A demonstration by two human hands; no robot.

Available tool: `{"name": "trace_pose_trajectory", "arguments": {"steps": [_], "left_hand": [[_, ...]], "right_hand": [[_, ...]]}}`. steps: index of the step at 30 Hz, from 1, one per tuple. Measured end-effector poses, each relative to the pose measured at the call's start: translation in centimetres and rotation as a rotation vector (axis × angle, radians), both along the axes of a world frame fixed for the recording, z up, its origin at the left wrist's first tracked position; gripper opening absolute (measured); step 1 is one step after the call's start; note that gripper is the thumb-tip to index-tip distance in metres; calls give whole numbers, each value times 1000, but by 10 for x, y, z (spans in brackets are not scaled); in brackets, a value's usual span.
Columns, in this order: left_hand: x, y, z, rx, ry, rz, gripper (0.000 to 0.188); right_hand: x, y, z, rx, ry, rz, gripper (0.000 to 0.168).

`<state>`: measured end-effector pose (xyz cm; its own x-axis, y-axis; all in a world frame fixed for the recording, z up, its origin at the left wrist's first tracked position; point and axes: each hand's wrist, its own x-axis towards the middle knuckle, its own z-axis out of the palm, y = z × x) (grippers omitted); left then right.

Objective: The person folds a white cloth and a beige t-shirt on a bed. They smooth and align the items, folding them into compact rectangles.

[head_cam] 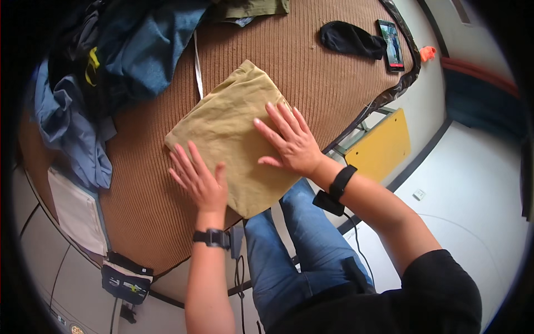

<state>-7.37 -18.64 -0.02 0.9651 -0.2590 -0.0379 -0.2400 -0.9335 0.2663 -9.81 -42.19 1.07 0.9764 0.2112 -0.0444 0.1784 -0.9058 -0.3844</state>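
Observation:
A folded khaki cloth garment [240, 121] lies flat at the near edge of a surface covered in brown ribbed fabric [142, 167]. My left hand [202, 179] rests at the garment's left edge, fingers spread. On its right part lies my right hand [292, 142], palm down with the fingers apart. Neither hand grips anything. Each wrist wears a black strap with a small device on it. A white strip [197, 67] runs along the brown cover and meets the garment's upper edge.
Dark blue clothing [146, 54] and a light blue garment [71, 129] are heaped at upper left. A folded white cloth [77, 208] and folded dark clothing [127, 277] lie along the left edge. A black sock-like item [352, 39] and a smartphone [391, 46] sit upper right, above a yellow chair [379, 140].

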Motion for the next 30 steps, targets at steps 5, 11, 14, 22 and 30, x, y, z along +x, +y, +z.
{"name": "trace_pose_trajectory", "arguments": {"steps": [5,11,14,22,30], "left_hand": [[-58,4,-13,115,126,-72,81],[-59,6,3,38,209,-15,77],[-57,14,13,-207,33,241,58],[-82,22,-8,-723,661,832,27],[-82,5,-10,-623,729,848,34]], "right_hand": [[-8,6,-25,6,22,23,76],[-11,-4,-10,182,-50,-130,73],[-14,-24,-10,307,12,-456,59],[10,-42,-7,296,458,-446,57],[6,-37,-6,578,648,-557,44]]}}
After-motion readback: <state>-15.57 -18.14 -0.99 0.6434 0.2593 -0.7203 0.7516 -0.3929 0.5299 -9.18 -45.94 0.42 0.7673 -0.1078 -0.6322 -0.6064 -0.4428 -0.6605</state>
